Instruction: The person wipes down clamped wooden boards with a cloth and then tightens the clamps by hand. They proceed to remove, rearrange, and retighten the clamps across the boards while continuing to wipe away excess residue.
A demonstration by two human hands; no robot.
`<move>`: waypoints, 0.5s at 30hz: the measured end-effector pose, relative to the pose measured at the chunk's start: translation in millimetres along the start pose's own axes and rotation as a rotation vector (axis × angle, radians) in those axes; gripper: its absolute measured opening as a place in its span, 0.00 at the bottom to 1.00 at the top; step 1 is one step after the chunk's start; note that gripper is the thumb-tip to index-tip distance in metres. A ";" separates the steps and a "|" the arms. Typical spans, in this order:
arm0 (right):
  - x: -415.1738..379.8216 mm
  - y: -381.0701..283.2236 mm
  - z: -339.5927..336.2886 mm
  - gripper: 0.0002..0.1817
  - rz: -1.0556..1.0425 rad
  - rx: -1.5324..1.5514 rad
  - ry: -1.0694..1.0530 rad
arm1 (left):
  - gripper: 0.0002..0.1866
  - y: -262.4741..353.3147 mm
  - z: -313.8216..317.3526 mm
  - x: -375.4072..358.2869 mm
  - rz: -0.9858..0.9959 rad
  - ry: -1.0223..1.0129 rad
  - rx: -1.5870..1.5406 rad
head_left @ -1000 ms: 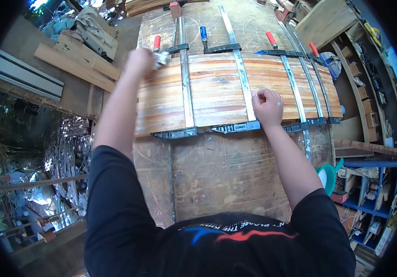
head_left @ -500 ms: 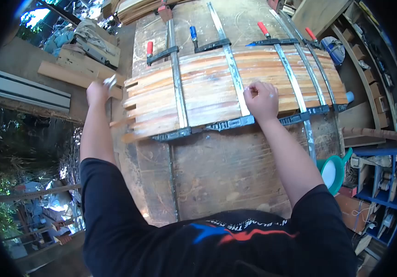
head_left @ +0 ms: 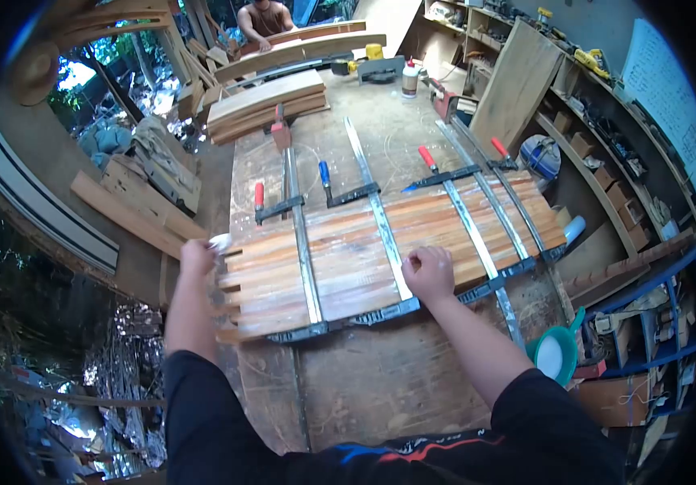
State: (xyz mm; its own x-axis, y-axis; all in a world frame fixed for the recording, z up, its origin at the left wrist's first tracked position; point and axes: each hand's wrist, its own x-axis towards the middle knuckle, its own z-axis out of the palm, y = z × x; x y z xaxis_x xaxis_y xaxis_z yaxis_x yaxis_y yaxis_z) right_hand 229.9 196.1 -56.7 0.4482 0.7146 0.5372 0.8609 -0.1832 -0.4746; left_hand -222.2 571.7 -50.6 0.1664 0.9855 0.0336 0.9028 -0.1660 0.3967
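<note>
My left hand (head_left: 197, 259) is closed on a small white wad (head_left: 220, 242), maybe a rag or paper, just off the left end of a panel of glued wooden strips (head_left: 340, 242). Its details are blurred. My right hand (head_left: 429, 273) rests as a loose fist at the panel's near edge, beside a metal clamp bar (head_left: 386, 242); nothing shows in its curled fingers. Several bar clamps span the panel, with red handles and one blue handle (head_left: 324, 173). Whitish smears mark the wood and bars.
A green dipper (head_left: 556, 356) with white contents sits at the workbench's (head_left: 356, 396) right. Stacked boards (head_left: 271, 101), a glue bottle (head_left: 410, 81) and a yellow power tool (head_left: 374, 52) lie farther back. Another person (head_left: 264, 20) stands behind long boards. Shelves line the right.
The view has tilted up, bringing the far bench and the other person into sight. My left hand has come closer to the panel's left end; my right fist stays at the near edge.
</note>
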 end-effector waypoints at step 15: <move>-3.3 -7.3 5.6 0.07 0.081 -0.058 -0.060 | 0.14 96.4 16.3 -56.8 -0.198 0.156 0.015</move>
State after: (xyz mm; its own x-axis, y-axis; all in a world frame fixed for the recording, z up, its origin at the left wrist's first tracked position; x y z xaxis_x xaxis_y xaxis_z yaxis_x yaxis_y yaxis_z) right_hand 220.9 198.8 -58.9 0.5034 0.7345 0.4551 0.8356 -0.2797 -0.4728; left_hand -138.2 499.2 -29.2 -0.0765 0.9922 0.0982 0.9178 0.0316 0.3958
